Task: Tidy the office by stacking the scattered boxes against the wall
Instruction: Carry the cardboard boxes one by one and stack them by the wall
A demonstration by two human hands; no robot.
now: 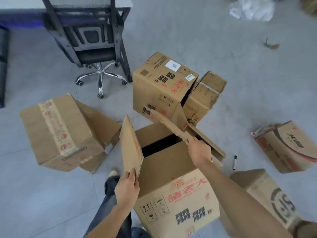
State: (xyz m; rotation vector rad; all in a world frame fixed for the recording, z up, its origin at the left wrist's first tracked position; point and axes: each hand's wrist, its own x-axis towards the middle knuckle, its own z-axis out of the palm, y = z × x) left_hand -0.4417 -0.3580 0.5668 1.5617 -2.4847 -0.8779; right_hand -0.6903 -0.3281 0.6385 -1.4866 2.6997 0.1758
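A large open cardboard box (pixel 178 200) with red and black print stands on the floor right in front of me. My left hand (pixel 126 187) grips the near end of its raised left flap (pixel 131 148). My right hand (pixel 199 150) holds the end of the far flap (pixel 169 124), which is lifted over the dark opening. Several other cardboard boxes lie scattered: a taped one (pixel 60 133) on its side at the left, a tall printed one (pixel 161 86) behind, and a smaller one (pixel 204 95) leaning against it.
Two more boxes lie at the right (pixel 288 146) and lower right (pixel 267 198). A black marker (pixel 234 162) lies on the grey floor between them. An office chair (pixel 89 40) and desk stand at the back left. Crumpled plastic (pixel 252 9) sits at the top right.
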